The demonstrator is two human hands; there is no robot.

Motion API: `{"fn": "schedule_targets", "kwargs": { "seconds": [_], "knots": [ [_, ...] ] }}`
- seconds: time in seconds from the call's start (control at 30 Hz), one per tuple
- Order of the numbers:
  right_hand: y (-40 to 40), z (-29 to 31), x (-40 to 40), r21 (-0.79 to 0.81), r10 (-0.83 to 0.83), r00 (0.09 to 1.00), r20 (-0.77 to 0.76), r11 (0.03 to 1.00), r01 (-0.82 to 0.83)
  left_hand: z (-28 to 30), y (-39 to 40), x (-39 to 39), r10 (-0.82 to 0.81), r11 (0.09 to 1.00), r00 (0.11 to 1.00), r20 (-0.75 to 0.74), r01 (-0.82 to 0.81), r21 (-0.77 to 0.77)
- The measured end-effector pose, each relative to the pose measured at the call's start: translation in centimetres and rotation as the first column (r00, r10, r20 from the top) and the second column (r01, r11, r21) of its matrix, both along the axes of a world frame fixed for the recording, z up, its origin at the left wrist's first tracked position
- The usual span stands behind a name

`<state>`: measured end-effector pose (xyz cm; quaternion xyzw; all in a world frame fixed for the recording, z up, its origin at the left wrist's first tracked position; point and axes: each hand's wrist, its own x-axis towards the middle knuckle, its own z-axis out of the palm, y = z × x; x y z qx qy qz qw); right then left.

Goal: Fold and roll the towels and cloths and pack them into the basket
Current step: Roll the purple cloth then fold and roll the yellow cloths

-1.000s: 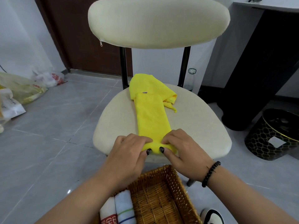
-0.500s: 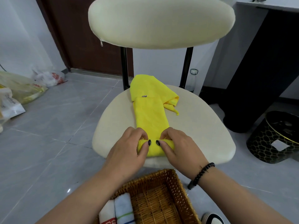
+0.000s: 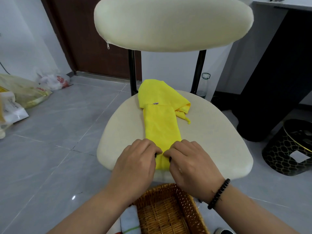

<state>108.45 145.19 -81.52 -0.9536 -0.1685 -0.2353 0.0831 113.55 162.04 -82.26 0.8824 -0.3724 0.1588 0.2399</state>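
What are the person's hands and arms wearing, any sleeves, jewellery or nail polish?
Both forearms are bare, with no sleeves in view. The right wrist carries a black beaded bracelet. The nails that show on the left hand and right hand look dark, likely black polish. No watch is visible; whether a ring is worn is too unclear to tell.

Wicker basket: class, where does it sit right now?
In the head view, the wicker basket sits bottom centre on the floor, just below the chair seat, under the wrists.
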Motion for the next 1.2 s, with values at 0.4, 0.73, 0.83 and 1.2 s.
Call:
{"fn": "schedule_targets", "kwargs": {
  "seconds": [0.4,0.73,0.83,1.2],
  "knots": [
    [-1.7,-0.8,-0.5,0.144,0.053,0.977,-0.207,0.989,-0.023,-0.3,1.6,0.2,-0.080,0.988,0.993,-0.085,0.090,0.123],
    [-1.0,-0.3,-0.7,0.418,0.025,0.925,-0.379,0.896,0.147,-0.2,0.6,-1.0,-0.041,0.992,0.943,-0.330,-0.002,-0.129],
    [-0.7,-0.4,-0.8,0.431,-0.012,0.946,-0.325,0.888,0.160,-0.2,0.2,-1.4,-0.017,0.984,0.931,-0.365,-0.048,-0.169],
    [-0.4,-0.6,-2.8,0.282,-0.004,0.958,-0.285,0.955,0.088,0.7,0.0,-1.1,0.067,0.951,0.765,-0.640,-0.243,-0.190]
  ]
}}
